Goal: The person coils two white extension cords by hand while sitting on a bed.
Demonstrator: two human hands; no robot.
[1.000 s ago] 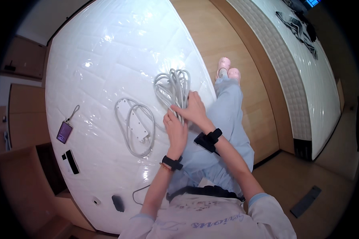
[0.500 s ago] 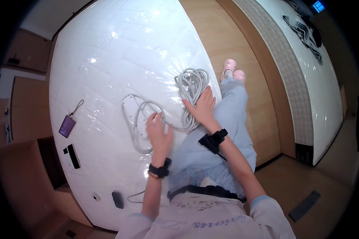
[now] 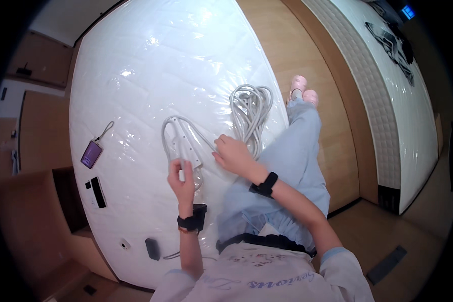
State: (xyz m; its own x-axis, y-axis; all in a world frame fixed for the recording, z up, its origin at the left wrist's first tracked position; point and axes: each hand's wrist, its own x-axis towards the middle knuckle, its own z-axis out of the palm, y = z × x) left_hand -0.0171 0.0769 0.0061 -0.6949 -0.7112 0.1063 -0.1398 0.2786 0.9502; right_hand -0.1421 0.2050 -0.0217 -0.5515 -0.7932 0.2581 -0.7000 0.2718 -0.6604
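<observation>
A white power strip (image 3: 184,145) lies on the plastic-wrapped mattress, with its thick grey cable (image 3: 167,126) looped around its far end. My left hand (image 3: 182,182) is at the strip's near end, fingers curled on the cable loop and partly hiding it. To the right, my right hand (image 3: 233,157) pinches the same cable between thumb and fingers, where it runs away from the strip. A bundled coil of the cable (image 3: 251,108) rests just beyond the right hand, beside my leg. Both wrists wear black straps.
On the left of the mattress (image 3: 136,100) lie a purple-screened device (image 3: 91,153) with a wrist loop, a black-and-white object (image 3: 97,192), a small white item (image 3: 125,244) and a black block (image 3: 152,248). A second wrapped mattress (image 3: 382,100) stands at right, across wooden boards.
My right hand has left the coil and moved nearer to me, onto the cable. My left hand has shifted left and nearer, and the cable loop over the strip has been drawn differently.
</observation>
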